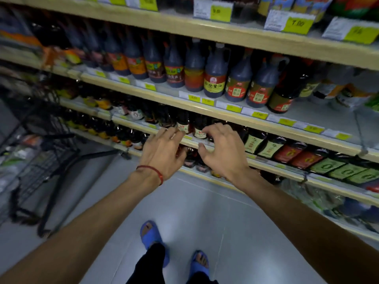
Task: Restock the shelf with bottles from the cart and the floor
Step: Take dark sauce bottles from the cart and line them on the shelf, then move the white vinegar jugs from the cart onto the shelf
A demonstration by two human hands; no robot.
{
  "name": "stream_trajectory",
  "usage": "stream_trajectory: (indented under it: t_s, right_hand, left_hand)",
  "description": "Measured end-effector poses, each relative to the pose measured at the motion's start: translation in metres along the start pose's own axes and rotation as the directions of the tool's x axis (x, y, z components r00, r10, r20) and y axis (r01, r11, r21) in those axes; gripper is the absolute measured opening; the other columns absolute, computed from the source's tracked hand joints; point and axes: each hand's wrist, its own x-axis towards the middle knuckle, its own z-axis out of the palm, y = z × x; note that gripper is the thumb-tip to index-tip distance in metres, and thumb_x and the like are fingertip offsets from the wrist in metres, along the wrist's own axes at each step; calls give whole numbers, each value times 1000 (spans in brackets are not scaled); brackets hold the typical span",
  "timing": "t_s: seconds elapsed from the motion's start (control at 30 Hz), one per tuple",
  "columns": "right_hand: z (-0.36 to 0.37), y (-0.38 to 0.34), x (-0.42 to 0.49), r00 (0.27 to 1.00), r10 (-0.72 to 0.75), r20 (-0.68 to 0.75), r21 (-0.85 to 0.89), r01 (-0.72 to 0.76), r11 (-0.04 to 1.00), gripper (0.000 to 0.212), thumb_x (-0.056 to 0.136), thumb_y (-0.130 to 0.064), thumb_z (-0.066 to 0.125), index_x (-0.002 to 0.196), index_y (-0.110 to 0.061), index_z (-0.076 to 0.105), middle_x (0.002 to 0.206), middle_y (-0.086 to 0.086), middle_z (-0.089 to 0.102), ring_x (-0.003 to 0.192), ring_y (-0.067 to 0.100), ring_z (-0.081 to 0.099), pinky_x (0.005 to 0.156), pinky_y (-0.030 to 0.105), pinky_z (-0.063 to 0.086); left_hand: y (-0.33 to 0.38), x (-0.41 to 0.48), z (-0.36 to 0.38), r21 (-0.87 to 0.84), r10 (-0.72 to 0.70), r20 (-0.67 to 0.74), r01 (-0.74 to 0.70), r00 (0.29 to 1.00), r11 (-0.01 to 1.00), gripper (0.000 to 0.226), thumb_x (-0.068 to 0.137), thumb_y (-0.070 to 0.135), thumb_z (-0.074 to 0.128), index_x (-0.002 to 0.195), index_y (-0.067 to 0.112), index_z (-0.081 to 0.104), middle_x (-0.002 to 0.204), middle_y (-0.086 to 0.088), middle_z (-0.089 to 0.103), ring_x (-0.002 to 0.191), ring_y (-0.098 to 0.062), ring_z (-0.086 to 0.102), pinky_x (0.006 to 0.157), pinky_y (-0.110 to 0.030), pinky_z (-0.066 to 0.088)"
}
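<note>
A tall store shelf (266, 128) packed with dark sauce bottles fills the aisle, with a black wire cart (41, 140) parked to its left. A person's left hand (164, 152) and right hand (221, 154) reach side by side toward a lower tier. Their fingers are spread and loosely bent, holding nothing, just before two red-labelled bottles (200, 129) upright at its edge.

Two hands (164, 154) (222, 155), one cart (44, 160), two sandals (150, 235) (200, 263)

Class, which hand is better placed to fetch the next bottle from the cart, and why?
Probably the left hand: the cart stands on its side, and it holds nothing. The right hand, also empty, would have to reach across.
</note>
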Motion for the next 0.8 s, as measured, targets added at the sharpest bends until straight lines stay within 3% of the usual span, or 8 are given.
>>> stream_trajectory:
  t_s: [0.17, 0.5, 0.8]
  right_hand:
    - [14, -58, -11, 982, -187, 35, -85, 190, 978, 40, 86, -43, 64, 115, -16, 70, 109, 2, 67, 107, 28, 60, 95, 45, 48]
    - [81, -200, -10, 893, -437, 105, -47, 443, 895, 42, 86, -50, 56, 109, -19, 72, 104, -5, 68, 103, 22, 60, 94, 37, 44]
    - [168, -349, 1, 824, -553, 125, 38, 553, 832, 37, 83, -45, 65, 105, -16, 73, 102, -1, 70, 105, 26, 63, 94, 42, 48]
  left_hand:
    - [-39, -58, -21, 62, -154, -41, 156, 987, 986, 40, 94, 43, 55, 124, 18, 62, 113, -3, 62, 105, -29, 57, 83, -44, 47]
    - [-168, -173, -42, 162, -449, 41, 438, 892, 884, 64, 96, 63, 22, 130, 20, 55, 120, 0, 59, 108, -26, 55, 87, -43, 44]
    - [-304, -257, -57, 178, -571, 0, 562, 821, 808, 59, 97, 63, 29, 121, 19, 60, 113, -2, 60, 100, -28, 57, 81, -43, 43]
